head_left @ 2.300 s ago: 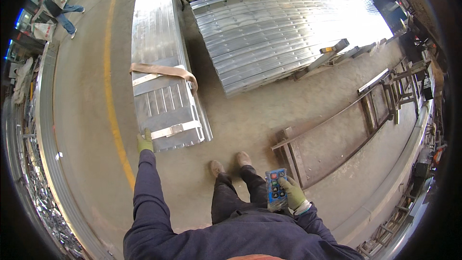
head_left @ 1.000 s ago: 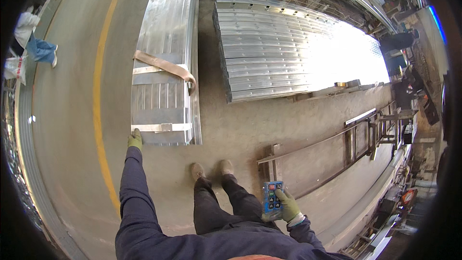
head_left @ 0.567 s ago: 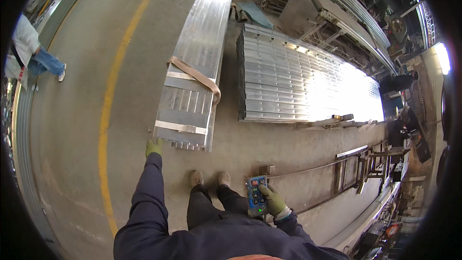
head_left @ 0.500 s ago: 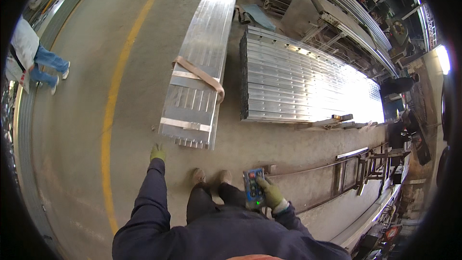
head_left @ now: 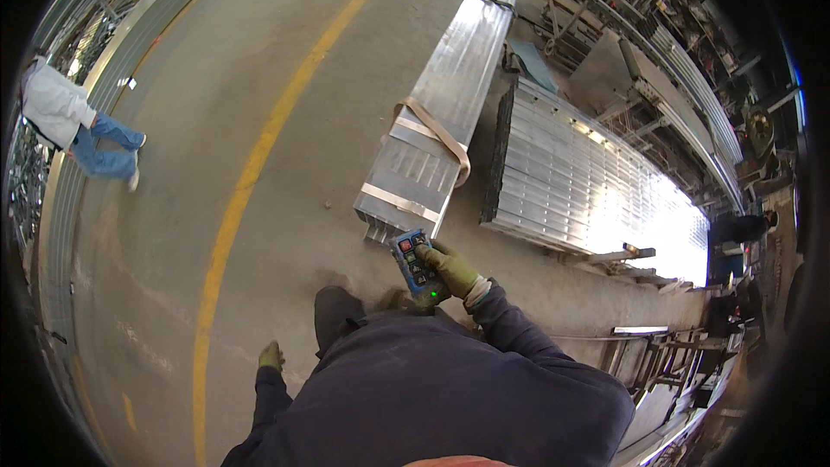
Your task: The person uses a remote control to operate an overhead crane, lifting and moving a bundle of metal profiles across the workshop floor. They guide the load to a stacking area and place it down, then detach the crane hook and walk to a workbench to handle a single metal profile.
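Your right hand (head_left: 453, 271) is gripping a blue remote (head_left: 410, 270), its thumb over the buttons and a green light lit. The remote is in front of your body, overlapping the near end of the long metal stack (head_left: 450, 78) in view. Your gloved left hand (head_left: 271, 355) hangs above the floor (head_left: 164, 268), well apart from the stack; you cannot tell whether its fingers are curled.

Moderate, soft light covers the floor (head_left: 156, 268). Glare burns out the right end of the wide stack (head_left: 571, 177); a milder sheen runs along the narrow stack (head_left: 450, 73). A green lamp (head_left: 434, 293) glows on the remote (head_left: 414, 267). Fisheye distortion bends the yellow line (head_left: 238, 207).
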### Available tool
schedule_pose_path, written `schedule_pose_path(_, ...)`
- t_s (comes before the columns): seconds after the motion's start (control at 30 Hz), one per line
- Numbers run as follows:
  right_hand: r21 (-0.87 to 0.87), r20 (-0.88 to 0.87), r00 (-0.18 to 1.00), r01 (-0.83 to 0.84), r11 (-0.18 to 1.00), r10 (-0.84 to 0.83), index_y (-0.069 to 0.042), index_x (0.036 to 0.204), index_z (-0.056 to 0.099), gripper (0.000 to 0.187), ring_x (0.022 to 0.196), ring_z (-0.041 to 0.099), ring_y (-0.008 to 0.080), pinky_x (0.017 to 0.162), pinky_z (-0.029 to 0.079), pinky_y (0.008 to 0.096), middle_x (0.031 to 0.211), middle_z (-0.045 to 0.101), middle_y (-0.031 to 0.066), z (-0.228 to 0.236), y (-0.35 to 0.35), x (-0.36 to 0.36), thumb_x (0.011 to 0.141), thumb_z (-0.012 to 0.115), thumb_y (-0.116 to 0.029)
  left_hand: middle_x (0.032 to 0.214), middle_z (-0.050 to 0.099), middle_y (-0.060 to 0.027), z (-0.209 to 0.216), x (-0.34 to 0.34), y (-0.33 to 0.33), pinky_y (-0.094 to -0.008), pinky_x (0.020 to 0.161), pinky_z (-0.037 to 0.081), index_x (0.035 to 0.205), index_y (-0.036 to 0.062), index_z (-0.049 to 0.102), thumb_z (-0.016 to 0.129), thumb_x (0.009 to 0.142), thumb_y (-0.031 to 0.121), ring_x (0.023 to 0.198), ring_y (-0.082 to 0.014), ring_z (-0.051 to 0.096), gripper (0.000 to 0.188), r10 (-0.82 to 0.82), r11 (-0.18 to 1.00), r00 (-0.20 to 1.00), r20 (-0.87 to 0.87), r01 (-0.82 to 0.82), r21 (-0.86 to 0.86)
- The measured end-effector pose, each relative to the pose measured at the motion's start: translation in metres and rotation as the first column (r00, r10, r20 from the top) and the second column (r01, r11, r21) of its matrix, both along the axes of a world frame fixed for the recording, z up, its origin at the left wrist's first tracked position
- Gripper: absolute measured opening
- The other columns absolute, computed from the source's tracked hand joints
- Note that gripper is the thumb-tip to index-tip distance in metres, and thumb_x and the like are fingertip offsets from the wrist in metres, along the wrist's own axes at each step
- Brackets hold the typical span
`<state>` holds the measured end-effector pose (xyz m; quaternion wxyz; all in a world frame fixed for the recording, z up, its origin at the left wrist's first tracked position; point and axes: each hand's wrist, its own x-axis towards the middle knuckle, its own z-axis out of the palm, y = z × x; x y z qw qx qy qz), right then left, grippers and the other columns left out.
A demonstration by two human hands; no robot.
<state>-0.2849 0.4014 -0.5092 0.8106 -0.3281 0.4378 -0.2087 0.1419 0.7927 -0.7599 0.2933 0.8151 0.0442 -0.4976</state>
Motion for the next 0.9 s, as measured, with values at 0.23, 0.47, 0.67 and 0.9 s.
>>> schedule_pose_path(0.23,-0.124,-0.003,0.996,-0.094,0.988,0.094,-0.002,0.136,0.059,0.045,0.094,0.068,0.0138,0.083,0.057,0.0303,0.112,0.071,0.0056,-0.003,-0.056,0.148,0.105,0.064,-0.034,0.134,0.060,-0.0176,-0.043,0.053,0.007,-0.0441,0.103,0.041,0.137,0.0050,0.057,0.056,0.099,0.056,0.125,-0.0292,0.057,0.064,-0.324,0.844,0.936,-0.138,0.352,0.404)
schedule_pose_path(0.47,-0.101,0.163,0.969,-0.173,0.980,0.188,-0.002,0.139,0.056,0.051,0.094,0.070,0.0146,0.082,0.060,0.0311,0.114,0.071,0.0071,0.042,-0.100,0.299,0.104,0.065,-0.038,0.075,0.059,-0.0032,0.004,0.235,-0.104,-0.0376,0.050,0.038,0.093,0.0110,0.064,0.054,0.099,0.049,0.057,-0.0189,0.053,0.040,-0.077,0.997,0.996,-0.035,0.076,-0.024)
schedule_pose_path(0.67,0.019,0.158,0.979,-0.135,0.991,0.130,0.000,0.140,0.055,0.055,0.094,0.072,0.0144,0.082,0.062,0.0317,0.115,0.071,0.0069,0.048,-0.151,0.347,0.104,0.065,-0.041,0.074,0.059,-0.0035,0.016,0.376,-0.195,-0.0355,0.047,0.036,0.090,0.0074,0.064,0.057,0.097,0.045,0.053,-0.0174,0.054,0.039,0.189,0.951,0.935,0.300,-0.098,-0.294)
schedule_pose_path(0.9,0.053,0.165,0.986,-0.010,0.999,0.001,-0.002,0.138,0.057,0.056,0.093,0.071,0.0124,0.079,0.062,0.0312,0.113,0.071,0.0047,0.030,-0.255,0.364,0.104,0.063,-0.046,0.067,0.058,-0.0079,0.015,0.356,-0.302,-0.0421,0.048,0.042,0.081,0.0106,0.062,0.060,0.095,0.058,0.052,-0.0223,0.055,0.049,-0.141,0.989,0.989,0.033,0.139,0.057)
